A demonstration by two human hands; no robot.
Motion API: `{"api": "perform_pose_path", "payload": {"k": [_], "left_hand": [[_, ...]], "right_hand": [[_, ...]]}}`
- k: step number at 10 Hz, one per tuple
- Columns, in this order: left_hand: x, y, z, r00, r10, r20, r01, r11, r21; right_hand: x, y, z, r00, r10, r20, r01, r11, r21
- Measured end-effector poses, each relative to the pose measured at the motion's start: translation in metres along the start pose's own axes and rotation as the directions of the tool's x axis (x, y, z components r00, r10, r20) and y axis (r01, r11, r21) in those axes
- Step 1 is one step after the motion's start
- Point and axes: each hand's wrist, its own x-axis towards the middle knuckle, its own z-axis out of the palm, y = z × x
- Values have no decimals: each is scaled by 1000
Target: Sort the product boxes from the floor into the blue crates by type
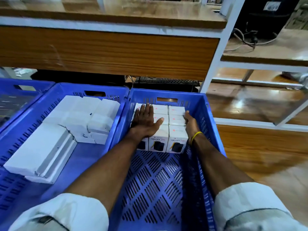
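Both hands are inside the right blue crate (168, 172), in the lower middle of the frame, where the printed product boxes (176, 139) are packed at the far end against the wall with the handle slot. The left hand (145, 121) lies flat on top of the left column, its grip apart with the fingers spread and the thumb pointing right; it clamps nothing, it only presses down. The right hand (189, 120) stands edge-on against the right side of the block, between the boxes and the crate wall, fingers curled on the top edge. I cannot tell if this grip really closes on one box or only pushes sideways. My judgement is that the two hands square the block, so that the rows stay tight and the near half of the crate floor stays free for more boxes.

Counted: the block shows three columns and three rows, so nine boxes in the top layer, though the left hand covers part of the left column. Three blue crates are in view. The middle crate (70, 90) holds plain white boxes (93, 117) of another type, roughly a dozen, too blurred for an exact count. The left crate (10, 87), at the left edge, shows contents that I cannot read. One yellow band (196, 135) is on the right wrist.
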Motion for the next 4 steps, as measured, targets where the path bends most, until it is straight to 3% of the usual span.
{"api": "perform_pose_path", "payload": {"k": [1, 2, 3, 4], "left_hand": [[-1, -2, -10, 996, 2, 93, 3, 998, -57], [-9, -4, -25, 995, 12, 100, 4, 987, -159], [-20, -10, -45, 996, 70, -56, -78, 983, -165], [-35, -12, -70, 969, 182, -164, -200, 975, -98]], "right_hand": [[-12, -8, 5, 997, -69, 47, 70, 997, -25], [-21, -15, 7, 990, -135, -32, 131, 987, -92], [-25, -22, 9, 979, -187, -79, 163, 955, -246], [-41, -37, 15, 933, -343, -107, 235, 808, -541]]}}
